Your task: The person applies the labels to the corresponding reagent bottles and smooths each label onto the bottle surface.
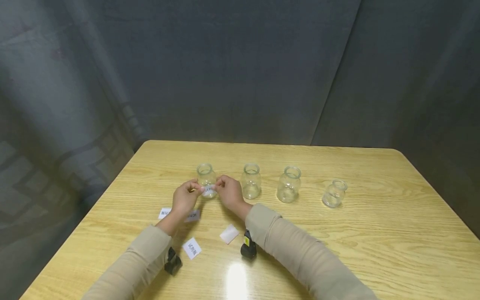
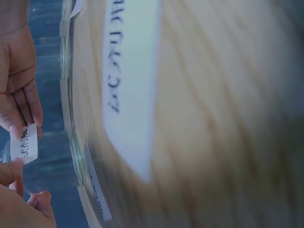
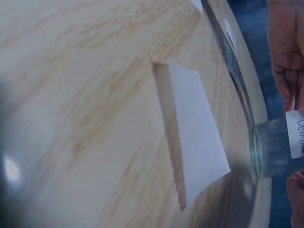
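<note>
A small white label (image 1: 208, 190) with dark handwritten characters lies against the front of the leftmost glass jar (image 1: 205, 173). My left hand (image 1: 184, 198) pinches the label's left edge between thumb and finger. At its right edge, my right hand (image 1: 230, 193) holds it in the same way. The jar stands upright and uncapped on the table. In the left wrist view, fingertips sit on opposite ends of the label (image 2: 27, 143), with the clear glass behind it. The right wrist view shows the label (image 3: 295, 134) close in front of the jar's side (image 3: 273, 147).
To the right stand more open jars: a second (image 1: 251, 183), a third (image 1: 289, 185) and a smaller one (image 1: 335, 194). Near my forearms lie written labels (image 1: 192, 248) and a blank-looking slip (image 1: 229, 234). A dark curtain (image 1: 240, 75) hangs behind the wooden table (image 1: 375, 250).
</note>
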